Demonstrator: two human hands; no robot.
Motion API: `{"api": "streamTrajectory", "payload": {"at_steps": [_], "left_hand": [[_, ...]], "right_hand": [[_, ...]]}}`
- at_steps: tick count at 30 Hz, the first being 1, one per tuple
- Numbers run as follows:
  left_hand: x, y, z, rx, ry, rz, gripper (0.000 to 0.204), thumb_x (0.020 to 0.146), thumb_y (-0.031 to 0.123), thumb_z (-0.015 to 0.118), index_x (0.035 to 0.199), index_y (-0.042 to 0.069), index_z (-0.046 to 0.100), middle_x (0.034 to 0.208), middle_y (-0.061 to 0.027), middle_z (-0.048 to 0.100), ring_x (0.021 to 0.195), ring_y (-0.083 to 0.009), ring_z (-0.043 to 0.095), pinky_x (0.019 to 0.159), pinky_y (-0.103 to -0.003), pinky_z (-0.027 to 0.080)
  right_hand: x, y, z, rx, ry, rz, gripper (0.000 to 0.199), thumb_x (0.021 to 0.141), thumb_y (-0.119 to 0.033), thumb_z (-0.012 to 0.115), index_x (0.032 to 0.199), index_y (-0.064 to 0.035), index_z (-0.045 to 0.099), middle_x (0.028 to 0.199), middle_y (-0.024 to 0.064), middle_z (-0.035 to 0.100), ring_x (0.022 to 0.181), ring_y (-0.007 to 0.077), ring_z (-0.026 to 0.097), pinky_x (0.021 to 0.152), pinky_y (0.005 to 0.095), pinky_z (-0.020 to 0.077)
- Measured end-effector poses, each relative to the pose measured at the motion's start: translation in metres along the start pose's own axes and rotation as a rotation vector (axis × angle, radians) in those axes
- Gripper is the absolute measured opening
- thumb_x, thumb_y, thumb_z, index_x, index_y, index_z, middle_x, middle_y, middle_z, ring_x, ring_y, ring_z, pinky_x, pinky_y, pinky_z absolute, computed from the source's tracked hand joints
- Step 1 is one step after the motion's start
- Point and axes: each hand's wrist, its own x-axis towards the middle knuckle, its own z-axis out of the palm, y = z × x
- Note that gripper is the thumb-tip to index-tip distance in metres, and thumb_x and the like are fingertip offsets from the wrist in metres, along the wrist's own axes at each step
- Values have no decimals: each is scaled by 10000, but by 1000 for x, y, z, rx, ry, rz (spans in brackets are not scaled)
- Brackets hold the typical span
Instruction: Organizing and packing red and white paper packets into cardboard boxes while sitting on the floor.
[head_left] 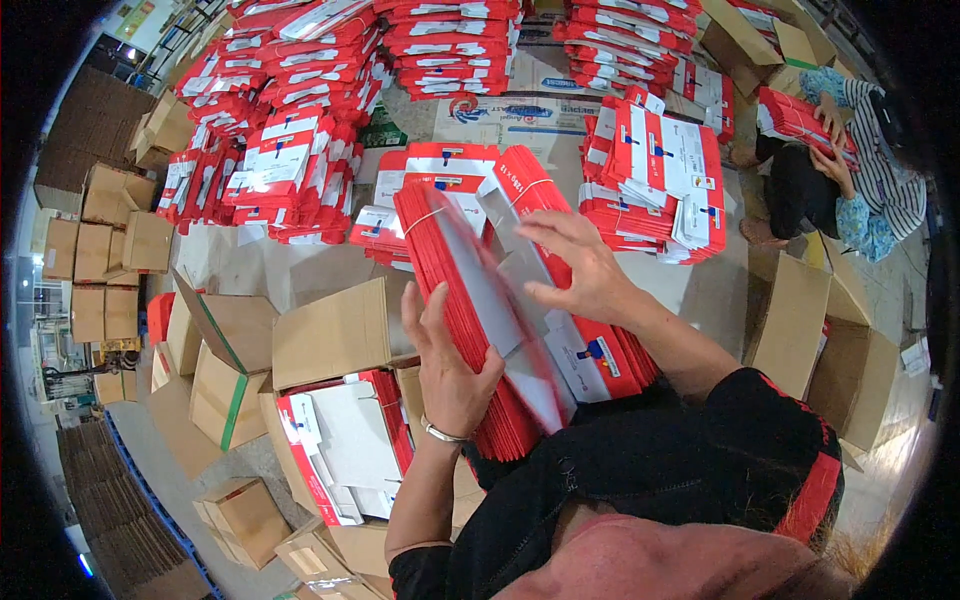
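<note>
A thick bundle of flat-folded red and white cartons [505,415] stands on edge in front of me, tilted, with a rubber band round its far end. My left hand [450,370], a bracelet at its wrist, grips the bundle's left side, thumb over the top edges. Between this bundle and a second banded bundle of the same cartons [605,355], a white carton panel is smeared by motion. Over the second bundle hovers my right hand [590,275], fingers spread, holding nothing that I can see. What supports the bundles from below is hidden.
An opened brown box [330,340] holding cartons stands left of my hands. Banded carton piles [290,165] fill the floor ahead. At the right, a seated person [860,160] holds a red bundle, near another open box [810,330]. More brown boxes [105,250] are stacked far left.
</note>
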Motion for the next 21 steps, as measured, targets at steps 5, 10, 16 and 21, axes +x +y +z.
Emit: {"api": "streamTrajectory", "payload": {"at_steps": [5, 10, 16, 21], "left_hand": [[-9, -31, -11, 335, -9, 456, 563, 642, -9, 636, 1193, 84, 563, 1413, -190, 382, 1352, -389, 324, 1120, -487, 251], [-2, -7, -14, 304, -431, 395, 419, 779, 190, 666, 1157, 35, 574, 944, -140, 643, 921, -282, 631, 906, -420, 467], [23, -6, 18, -98, -482, -101, 759, 835, 452, 661, 1358, -18, 374, 922, -179, 659, 795, -313, 668, 703, -404, 527], [23, -15, 25, -293, -361, -155, 773, 888, 355, 622, 1457, 37, 206, 934, -193, 654, 838, -310, 668, 734, -384, 526]], "right_hand": [[3, 31, -8, 302, 241, 250, 730, 799, -236, 692, 1424, -87, 346, 1299, 188, 481, 1258, 298, 431, 1063, 394, 343], [6, 38, 4, 621, -56, 361, 828, 835, -312, 690, 1469, -41, 231, 1402, 190, 403, 1285, 253, 411, 1071, 359, 308], [17, 4, 19, 575, -60, 184, 969, 780, -387, 720, 1475, -24, 152, 1396, 293, 366, 1279, 326, 426, 1055, 374, 335], [23, -11, 15, 420, -124, 209, 1018, 761, -334, 725, 1496, -67, 74, 1432, 286, 319, 1300, 349, 392, 1068, 383, 322]]}}
